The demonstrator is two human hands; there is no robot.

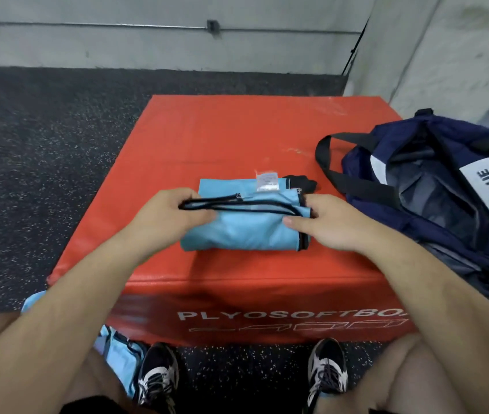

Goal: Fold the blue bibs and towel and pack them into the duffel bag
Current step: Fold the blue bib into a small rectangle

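left hand [171, 212] pinches black trim [255, 209] on the folded blue bib [243, 233], right hand [325, 224] grips its edge, atop the red plyo box [207, 138]; open duffel bag [434, 186] just beside.

1. The left hand [165, 213] and right hand [324, 222] are bare, as are both forearms up to the frame's edge.
2. Knees and thighs are bare.
3. A strip of black cloth [88, 406], perhaps shorts, shows at the bottom edge.
4. The left shoe [156, 375] and right shoe [327, 366] are black trainers with white side panels, pale stripes and grey laces.
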